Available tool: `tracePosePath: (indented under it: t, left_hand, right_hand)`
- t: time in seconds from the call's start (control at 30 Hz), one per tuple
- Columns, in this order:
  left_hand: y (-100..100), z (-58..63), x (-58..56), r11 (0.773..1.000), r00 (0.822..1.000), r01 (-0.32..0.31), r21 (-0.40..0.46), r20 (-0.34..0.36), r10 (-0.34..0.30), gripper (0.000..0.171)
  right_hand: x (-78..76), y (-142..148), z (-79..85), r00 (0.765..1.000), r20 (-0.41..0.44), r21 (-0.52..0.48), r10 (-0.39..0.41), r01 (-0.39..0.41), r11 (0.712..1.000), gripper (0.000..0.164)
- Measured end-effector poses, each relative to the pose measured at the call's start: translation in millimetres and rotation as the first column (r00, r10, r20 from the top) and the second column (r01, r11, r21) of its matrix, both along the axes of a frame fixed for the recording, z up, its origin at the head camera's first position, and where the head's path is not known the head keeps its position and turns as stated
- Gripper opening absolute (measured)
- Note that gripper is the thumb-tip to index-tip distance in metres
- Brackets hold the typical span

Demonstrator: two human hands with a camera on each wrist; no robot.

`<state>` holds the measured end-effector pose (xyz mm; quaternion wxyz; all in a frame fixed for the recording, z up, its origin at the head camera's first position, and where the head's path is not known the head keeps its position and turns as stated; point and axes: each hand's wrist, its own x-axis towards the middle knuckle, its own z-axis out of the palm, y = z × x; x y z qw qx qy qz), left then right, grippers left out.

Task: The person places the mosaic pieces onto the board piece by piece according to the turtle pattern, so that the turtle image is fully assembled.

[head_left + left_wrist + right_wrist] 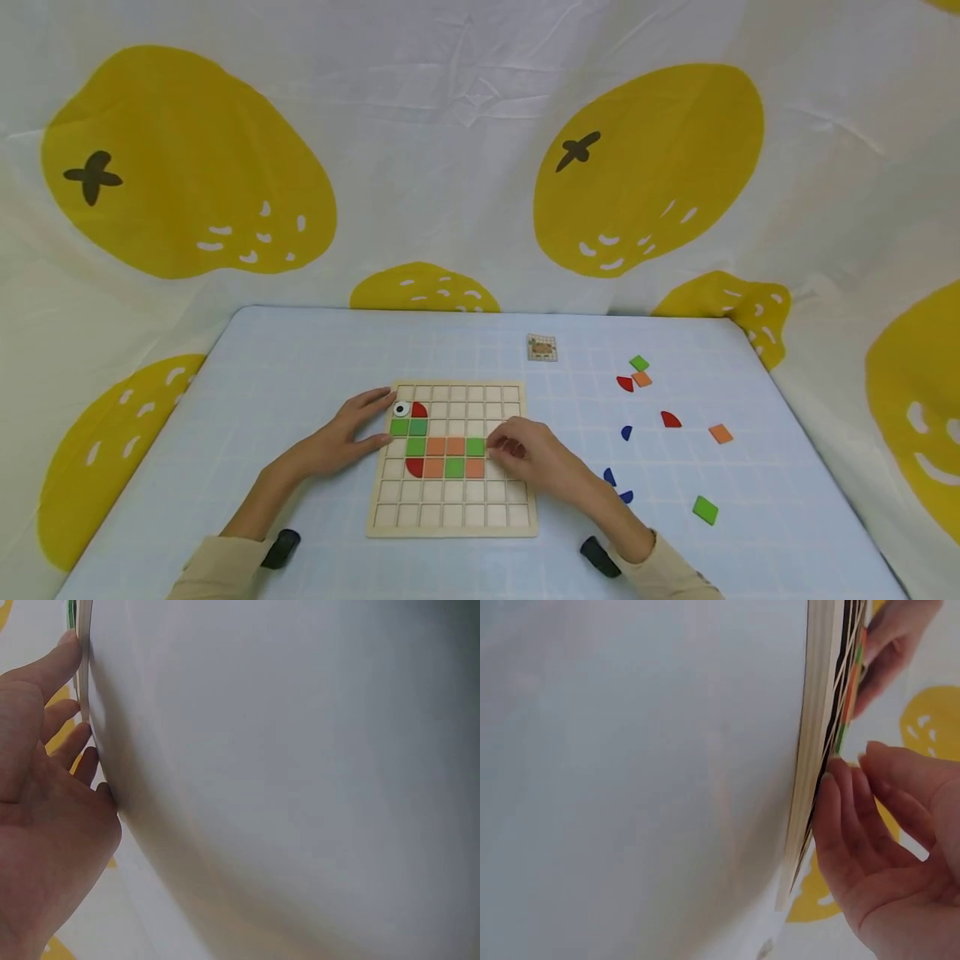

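Observation:
A wooden grid board lies on the table, with red, green and orange tiles and a round eye piece set in its cells. My left hand rests at the board's left edge, fingers and thumb spread along the rim. Over the board's right half is my right hand, its fingertips right beside the green tile at the end of the upper body row. In the right wrist view, the relaxed fingers touch the board's surface close to that row, and no piece shows between thumb and fingers.
Loose pieces lie to the right: blue ones, red quarter circles, orange squares and green squares. A small pattern card is behind the board. Black wrist devices sit by both sleeves.

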<state>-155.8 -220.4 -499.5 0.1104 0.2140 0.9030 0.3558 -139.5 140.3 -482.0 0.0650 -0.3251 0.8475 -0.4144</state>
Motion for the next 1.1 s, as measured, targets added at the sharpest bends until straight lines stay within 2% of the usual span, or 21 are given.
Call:
tracePosePath:
  t: [0.2, 0.3, 0.53, 0.67, 0.83, 1.1]
  left_hand:
    - [0, -0.2, 0.3, 1.0, 1.0, -0.007, 0.015, 0.014, 0.007, 0.071]
    - [-1, -0.1, 1.0, 1.0, 1.0, -0.001, 0.013, -0.009, 0.001, 0.071]
    - [-2, -1.3, 1.1, 1.0, 1.0, -0.007, 0.014, -0.006, 0.007, 0.071]
    - [-1, -1.3, 0.5, 1.0, 1.0, -0.006, 0.011, -0.007, 0.006, 0.072]
    - [0, -0.4, -0.5, 1.0, 1.0, -0.007, 0.013, -0.005, 0.007, 0.072]
    - [-1, -2.4, 0.0, 1.0, 1.0, -0.008, 0.0, 0.001, 0.008, 0.072]
  right_hand:
    - [-2.4, 11, -0.3, 0.998, -0.048, -0.008, -0.033, 0.033, 0.999, 0.01]
    - [-4.4, 18, 0.3, 0.997, -0.056, -0.012, -0.056, 0.056, 0.998, 0.011]
    - [-10.0, 34, 2.5, 0.99, -0.028, 0.044, -0.135, 0.137, 0.99, 0.014]
    - [-13.6, 45, 3.5, 0.978, -0.01, 0.083, -0.206, 0.206, 0.975, 0.015]
    - [-20.8, 60, 4.8, 0.963, -0.031, 0.111, -0.269, 0.27, 0.956, 0.014]
    - [-32.7, 87, 3.9, 0.93, 0.017, 0.136, -0.367, 0.361, 0.923, 0.013]
